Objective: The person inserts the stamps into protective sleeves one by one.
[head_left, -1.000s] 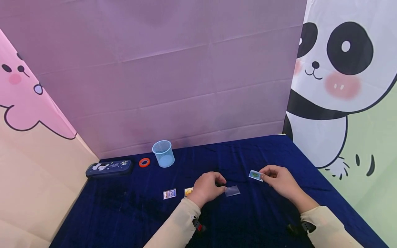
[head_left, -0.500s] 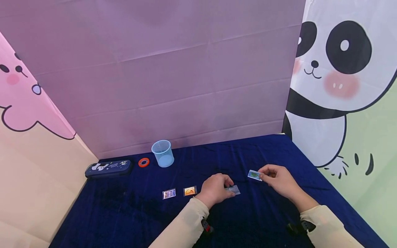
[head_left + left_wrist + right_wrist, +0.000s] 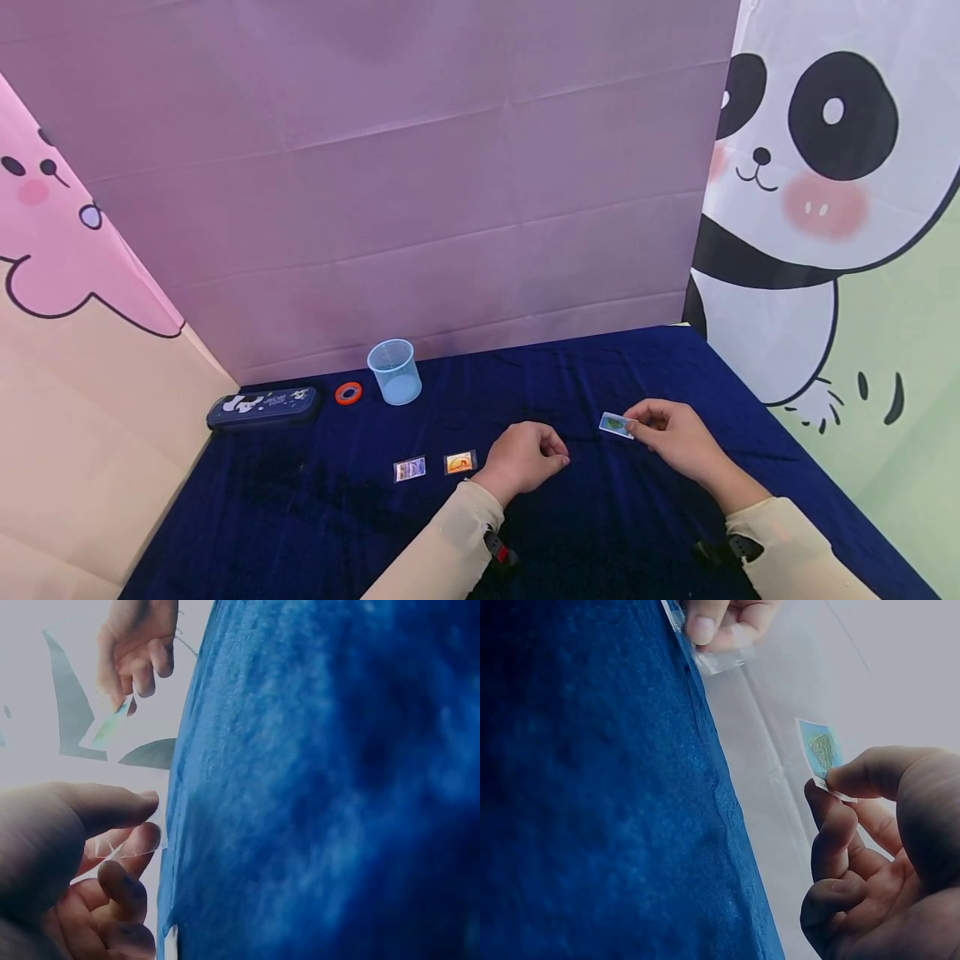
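Observation:
My right hand [image 3: 677, 439] pinches a small stamp [image 3: 819, 744] between thumb and index finger, close to one corner. It has a white border and a green picture on light blue, and is held up off the cloth. My left hand [image 3: 525, 456] pinches a small clear plastic sleeve [image 3: 724, 661] between thumb and index finger, low over the cloth. In the head view the fingers hide that sleeve. Left of this hand lie a sleeved orange stamp [image 3: 460, 462] and a sleeved purple stamp [image 3: 409, 469], side by side.
Dark blue cloth [image 3: 300, 533] covers the table. At the back stand a light blue mesh pen holder [image 3: 395, 372] and, left of it, an orange roll of tape [image 3: 348, 393]. A navy pencil case [image 3: 262, 408] lies at the back left.
My left hand has shifted right, uncovering the orange stamp, and has taken hold of the clear sleeve that lay on the cloth. The right hand stays almost still with its stamp.

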The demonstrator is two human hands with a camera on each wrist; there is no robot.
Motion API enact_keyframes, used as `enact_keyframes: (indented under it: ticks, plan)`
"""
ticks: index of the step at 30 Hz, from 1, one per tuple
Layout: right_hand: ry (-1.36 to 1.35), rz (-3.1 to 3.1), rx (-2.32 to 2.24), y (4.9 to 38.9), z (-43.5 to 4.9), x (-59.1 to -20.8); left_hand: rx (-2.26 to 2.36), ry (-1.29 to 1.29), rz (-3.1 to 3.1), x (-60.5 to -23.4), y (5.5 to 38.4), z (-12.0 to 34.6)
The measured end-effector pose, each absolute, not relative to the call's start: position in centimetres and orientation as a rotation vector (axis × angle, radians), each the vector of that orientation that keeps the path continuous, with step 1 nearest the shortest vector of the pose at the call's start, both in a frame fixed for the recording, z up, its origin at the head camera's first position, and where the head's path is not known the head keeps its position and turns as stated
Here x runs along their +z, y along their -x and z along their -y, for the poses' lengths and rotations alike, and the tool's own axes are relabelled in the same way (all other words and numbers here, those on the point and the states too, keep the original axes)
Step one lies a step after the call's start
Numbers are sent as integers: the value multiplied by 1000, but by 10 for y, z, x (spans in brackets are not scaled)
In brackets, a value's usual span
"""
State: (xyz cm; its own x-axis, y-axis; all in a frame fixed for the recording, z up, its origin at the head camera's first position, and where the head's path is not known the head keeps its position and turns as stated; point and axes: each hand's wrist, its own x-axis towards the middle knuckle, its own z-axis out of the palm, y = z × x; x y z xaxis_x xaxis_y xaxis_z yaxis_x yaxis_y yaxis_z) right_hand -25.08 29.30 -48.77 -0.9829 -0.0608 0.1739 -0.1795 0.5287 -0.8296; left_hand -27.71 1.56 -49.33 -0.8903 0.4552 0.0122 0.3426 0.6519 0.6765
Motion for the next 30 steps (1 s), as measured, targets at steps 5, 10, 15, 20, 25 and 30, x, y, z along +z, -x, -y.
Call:
enact_keyframes:
  ticks: [5,10,15,20,25,30]
  plan:
    - [-209,2639,1448,250,-291,-487,1106,-675,-2725,-492,280,-9]
    - [-251,2635,1477,249,-288,-486,1145,-694,-2731,-488,280,0]
    - [-275,2635,1466,248,-282,-482,1194,-708,-2741,-479,279,12]
    - [-307,2632,1446,247,-274,-473,1268,-733,-2742,-467,279,25]
    - [-350,2638,1370,246,-266,-465,1335,-727,-2753,-458,279,39]
    - [-374,2639,1327,246,-258,-458,1368,-708,-2799,-454,279,53]
